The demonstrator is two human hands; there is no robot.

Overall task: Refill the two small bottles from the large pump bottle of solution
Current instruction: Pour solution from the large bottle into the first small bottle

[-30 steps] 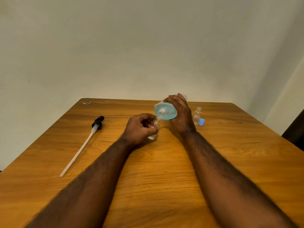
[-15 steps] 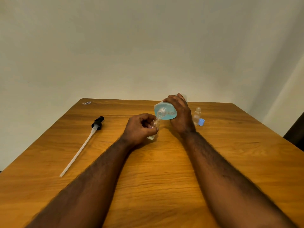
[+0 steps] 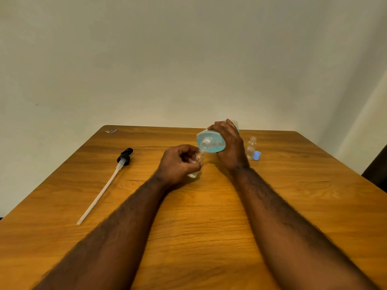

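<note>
At the far left corner of the wooden table (image 3: 62,195) lies a small scrap (image 3: 111,131), too blurred to identify. Nearer, on the left side, the removed pump (image 3: 125,157) rests flat, its black head pointing toward the wall and its long pale dip tube running back toward the person.

Right of the pump, near the middle of the table, the left hand (image 3: 178,164) has its fingers and thumb curled round a small clear bottle (image 3: 196,163). This small clear bottle is tilted, its base at or just above the tabletop and its open neck raised toward the right.

Directly above that neck is the mouth of the large bottle (image 3: 211,143), which holds blue solution and is tipped over so that its threaded opening points down and toward the person. The opening meets or nearly meets the small neck; whether liquid is flowing cannot be made out. The right hand (image 3: 230,147) grips the large bottle from its right side, fingers wrapped over the top.

Just right of that wrist a second small bottle (image 3: 251,147) stands upright and uncapped on the table, with a blue cap (image 3: 257,155) touching or just beside its base.
</note>
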